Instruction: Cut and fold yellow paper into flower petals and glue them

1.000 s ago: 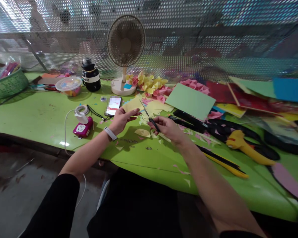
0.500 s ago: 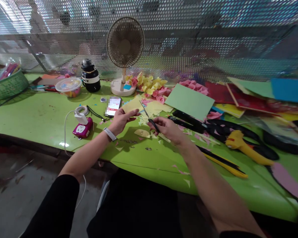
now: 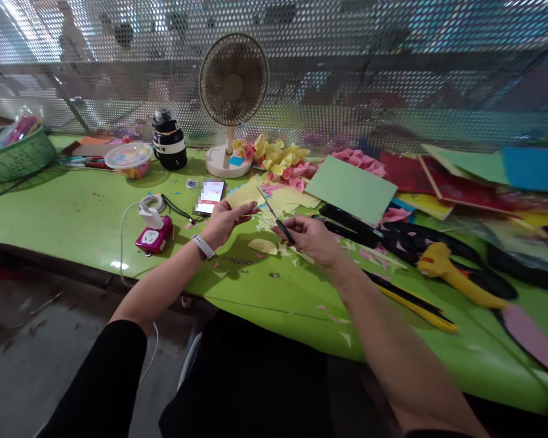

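Pinched between the thumb and fingers of my left hand point(image 3: 228, 220) is a piece of yellow paper point(image 3: 245, 193), held above the table. My right hand point(image 3: 311, 237) is closed round the black handle of a pair of scissors point(image 3: 283, 230). The blades point up and to the left, by the right edge of the yellow paper. Below my hands a rounded cut piece of pale yellow paper point(image 3: 262, 246) lies on the green table point(image 3: 91, 225). More yellow sheets point(image 3: 292, 198) and small scraps lie behind the scissors.
Behind my left hand lies a phone point(image 3: 210, 196). A fan point(image 3: 234, 82), a black bottle point(image 3: 169, 141) and folded paper flowers point(image 3: 278, 155) stand farther back. To the right are a green sheet point(image 3: 352, 188), a yellow glue gun point(image 3: 438, 260) and a yellow-black cutter point(image 3: 415, 304). A purple power adapter point(image 3: 154, 236) sits left.
The whole view has shifted slightly, so things appear a little farther right. My hands keep nearly the same pose with the paper and scissors.
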`<state>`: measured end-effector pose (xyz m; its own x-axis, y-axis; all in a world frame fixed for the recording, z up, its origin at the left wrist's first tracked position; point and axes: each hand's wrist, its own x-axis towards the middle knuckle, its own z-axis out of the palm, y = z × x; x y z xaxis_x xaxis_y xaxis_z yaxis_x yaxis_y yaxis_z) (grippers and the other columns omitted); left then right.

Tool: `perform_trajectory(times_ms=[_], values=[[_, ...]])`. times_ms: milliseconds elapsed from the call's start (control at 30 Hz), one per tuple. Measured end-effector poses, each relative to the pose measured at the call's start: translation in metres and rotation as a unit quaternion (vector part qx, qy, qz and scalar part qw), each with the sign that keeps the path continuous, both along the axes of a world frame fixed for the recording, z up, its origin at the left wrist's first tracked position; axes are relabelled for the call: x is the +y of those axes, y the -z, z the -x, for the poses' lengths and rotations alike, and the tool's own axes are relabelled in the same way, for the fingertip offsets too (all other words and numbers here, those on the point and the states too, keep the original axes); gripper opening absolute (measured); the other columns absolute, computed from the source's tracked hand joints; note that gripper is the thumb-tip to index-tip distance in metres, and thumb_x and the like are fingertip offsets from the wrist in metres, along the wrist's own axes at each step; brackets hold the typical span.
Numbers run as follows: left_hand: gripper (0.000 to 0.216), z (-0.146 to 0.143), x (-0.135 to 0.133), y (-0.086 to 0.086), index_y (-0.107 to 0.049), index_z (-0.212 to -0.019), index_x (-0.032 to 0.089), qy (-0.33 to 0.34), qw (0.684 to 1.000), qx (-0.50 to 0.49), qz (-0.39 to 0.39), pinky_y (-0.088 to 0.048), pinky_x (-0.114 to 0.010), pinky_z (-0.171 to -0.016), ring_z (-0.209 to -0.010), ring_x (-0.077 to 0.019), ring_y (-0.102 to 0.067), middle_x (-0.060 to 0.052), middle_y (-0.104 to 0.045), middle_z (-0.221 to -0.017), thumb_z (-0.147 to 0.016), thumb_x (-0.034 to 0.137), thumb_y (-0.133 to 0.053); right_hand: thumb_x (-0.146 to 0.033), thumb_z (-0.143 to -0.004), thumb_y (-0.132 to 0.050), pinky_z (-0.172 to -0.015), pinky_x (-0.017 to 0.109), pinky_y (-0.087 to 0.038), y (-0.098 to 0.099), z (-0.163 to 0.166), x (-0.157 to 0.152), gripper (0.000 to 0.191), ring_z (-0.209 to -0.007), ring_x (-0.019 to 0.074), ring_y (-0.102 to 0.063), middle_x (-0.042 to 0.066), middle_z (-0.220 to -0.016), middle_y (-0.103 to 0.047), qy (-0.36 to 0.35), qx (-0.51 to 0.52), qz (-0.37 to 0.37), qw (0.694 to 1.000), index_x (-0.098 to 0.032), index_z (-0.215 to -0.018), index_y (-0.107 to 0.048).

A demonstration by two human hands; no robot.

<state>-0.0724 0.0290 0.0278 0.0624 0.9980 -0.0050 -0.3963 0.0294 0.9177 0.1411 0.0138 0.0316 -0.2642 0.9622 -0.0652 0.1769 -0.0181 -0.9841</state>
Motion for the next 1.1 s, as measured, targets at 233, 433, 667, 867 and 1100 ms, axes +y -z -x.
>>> perform_trajectory(times_ms=[233,433,667,867,1100], values=[[0.037,0.0011,0.0019,0.0025,-0.073,-0.091,0.013,0.005,1.000,0.003,-0.005,-0.051,-0.023,-0.071,-0.083,-0.0143,-0.074,-0.009,-0.077,-0.096,-0.066,0.032,-0.091,-0.062,-0.050,-0.091,-0.041,0.024,-0.029,-0.0003,-0.0003,0.0008,0.056,-0.046,0.0087,-0.044,-0.001,-0.059,-0.061,0.006,0.001,0.009,1.000,-0.019,-0.071,-0.064],[0.034,-0.0006,0.0001,0.0025,-0.073,-0.093,0.012,0.017,1.000,0.008,-0.003,-0.051,-0.023,-0.070,-0.080,-0.0136,-0.073,-0.009,-0.077,-0.093,-0.068,0.029,-0.089,-0.059,-0.050,-0.092,-0.043,0.023,-0.031,-0.0004,0.0000,0.0009,0.054,-0.047,0.0080,-0.044,-0.001,-0.059,-0.060,0.008,0.003,0.013,1.000,-0.018,-0.072,-0.064],[0.033,-0.0018,0.0003,0.0053,-0.072,-0.096,0.012,0.018,1.000,0.004,0.001,-0.051,-0.023,-0.070,-0.078,-0.0129,-0.072,-0.009,-0.076,-0.091,-0.071,0.026,-0.088,-0.059,-0.050,-0.092,-0.043,0.024,-0.033,0.0025,-0.0004,0.0031,0.054,-0.049,0.0093,-0.048,-0.001,-0.059,-0.061,0.011,0.009,0.011,1.000,-0.019,-0.071,-0.064],[0.036,-0.0024,0.0004,0.0056,-0.071,-0.096,0.012,0.039,0.999,0.010,-0.002,-0.051,-0.022,-0.069,-0.076,-0.0121,-0.072,-0.006,-0.076,-0.090,-0.069,0.027,-0.090,-0.060,-0.050,-0.092,-0.042,0.022,-0.034,0.0027,-0.0001,0.0032,0.056,-0.048,0.0079,-0.047,-0.001,-0.060,-0.060,0.013,0.007,0.015,1.000,-0.017,-0.073,-0.065],[0.037,-0.0031,0.0013,0.0081,-0.070,-0.095,0.012,0.049,0.999,0.010,0.009,-0.052,-0.023,-0.071,-0.077,-0.0122,-0.073,-0.007,-0.076,-0.095,-0.068,0.026,-0.089,-0.059,-0.051,-0.093,-0.043,0.021,-0.033,0.0079,-0.0034,0.0065,0.055,-0.048,0.0071,-0.046,-0.002,-0.060,-0.060,0.017,0.011,0.008,1.000,-0.017,-0.074,-0.065]])
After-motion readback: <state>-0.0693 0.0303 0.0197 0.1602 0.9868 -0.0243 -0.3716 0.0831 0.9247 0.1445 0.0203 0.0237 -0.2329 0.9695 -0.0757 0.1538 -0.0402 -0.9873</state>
